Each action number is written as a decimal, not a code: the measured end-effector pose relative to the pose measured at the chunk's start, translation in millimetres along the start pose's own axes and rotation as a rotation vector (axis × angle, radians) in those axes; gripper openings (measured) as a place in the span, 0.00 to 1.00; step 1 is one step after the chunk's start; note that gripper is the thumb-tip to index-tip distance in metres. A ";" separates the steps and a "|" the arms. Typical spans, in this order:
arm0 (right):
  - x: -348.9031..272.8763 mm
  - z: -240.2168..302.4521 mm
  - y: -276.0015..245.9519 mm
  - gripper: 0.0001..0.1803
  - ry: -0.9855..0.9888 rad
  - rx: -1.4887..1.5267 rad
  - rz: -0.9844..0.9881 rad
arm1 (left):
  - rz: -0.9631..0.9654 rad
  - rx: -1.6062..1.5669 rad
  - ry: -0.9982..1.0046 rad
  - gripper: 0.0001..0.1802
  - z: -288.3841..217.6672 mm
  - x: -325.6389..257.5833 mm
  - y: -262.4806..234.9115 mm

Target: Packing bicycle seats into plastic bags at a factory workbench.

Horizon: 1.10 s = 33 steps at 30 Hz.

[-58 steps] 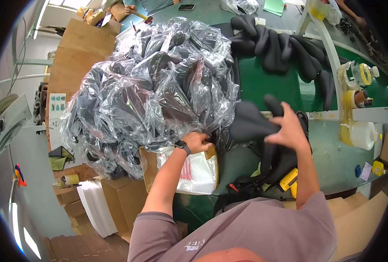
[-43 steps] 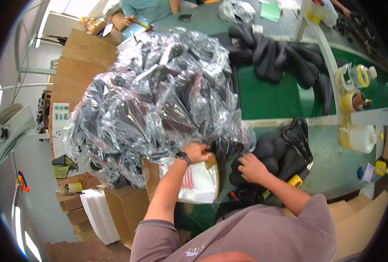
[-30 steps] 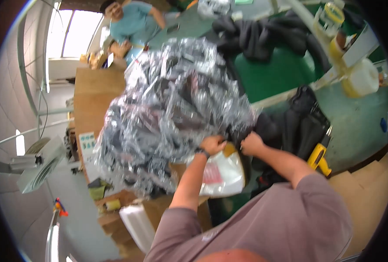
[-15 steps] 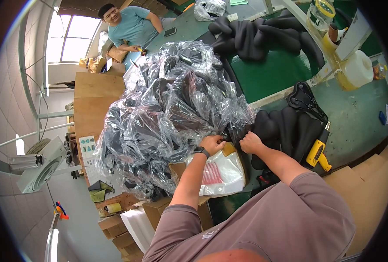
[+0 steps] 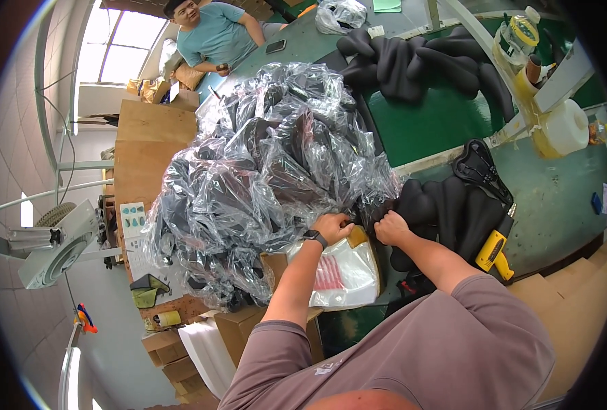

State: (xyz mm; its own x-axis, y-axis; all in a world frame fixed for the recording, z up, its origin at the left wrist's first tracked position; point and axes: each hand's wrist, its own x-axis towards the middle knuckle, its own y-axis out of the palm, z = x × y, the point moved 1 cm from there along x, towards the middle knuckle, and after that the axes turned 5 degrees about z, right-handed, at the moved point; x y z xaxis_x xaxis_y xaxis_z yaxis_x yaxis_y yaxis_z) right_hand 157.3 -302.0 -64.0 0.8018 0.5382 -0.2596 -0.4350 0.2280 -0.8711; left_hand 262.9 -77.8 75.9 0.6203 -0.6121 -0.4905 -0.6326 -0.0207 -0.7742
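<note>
My left hand [image 5: 333, 229], with a dark watch on its wrist, is closed at the near edge of a clear plastic bag [image 5: 369, 205] with a dark bike saddle inside. Across from it, my right hand [image 5: 391, 228] is curled shut on the same bag's edge. The fingertips are partly hidden by the hands. Just beyond lies a big heap of black saddles in clear bags [image 5: 249, 178]. Below my hands sits an open carton holding a stack of flat clear bags [image 5: 350, 275] with red print. Bare black saddles [image 5: 447, 212] stand right of my right hand.
An upturned saddle [image 5: 480, 167] and a yellow heat gun [image 5: 492, 251] lie to the right. More black saddles [image 5: 413, 65] rest on the far green surface. A co-worker in a teal shirt [image 5: 215, 37] sits at the far left, near a phone [image 5: 275, 46].
The view has shifted slightly. Both hands stay at the bag in nearly the same pose. The co-worker's head has turned.
</note>
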 end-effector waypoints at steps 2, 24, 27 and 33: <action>0.3 -1.0 -1.0 0.15 -0.005 0.004 -0.003 | -0.004 0.003 -0.004 0.24 0.2 1.2 -0.8; -20.1 1.8 -9.2 0.16 -0.004 -0.043 -0.050 | -0.015 -0.009 0.004 0.25 3.3 -0.9 3.4; -42.6 9.3 -26.0 0.20 -0.063 -0.113 -0.047 | -0.029 -0.003 -0.008 0.25 9.7 -5.5 6.4; -62.7 22.2 -34.7 0.25 -0.075 -0.296 -0.022 | -0.076 0.002 -0.015 0.30 11.0 -10.1 9.0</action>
State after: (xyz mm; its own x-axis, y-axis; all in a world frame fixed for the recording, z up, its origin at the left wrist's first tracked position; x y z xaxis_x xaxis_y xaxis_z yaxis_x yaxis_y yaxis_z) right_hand 113.0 -325.6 -8.3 0.7727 0.5965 -0.2173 -0.2704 -0.0003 -0.9627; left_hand 256.0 -63.1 69.4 0.6730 -0.5972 -0.4364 -0.5826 -0.0646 -0.8102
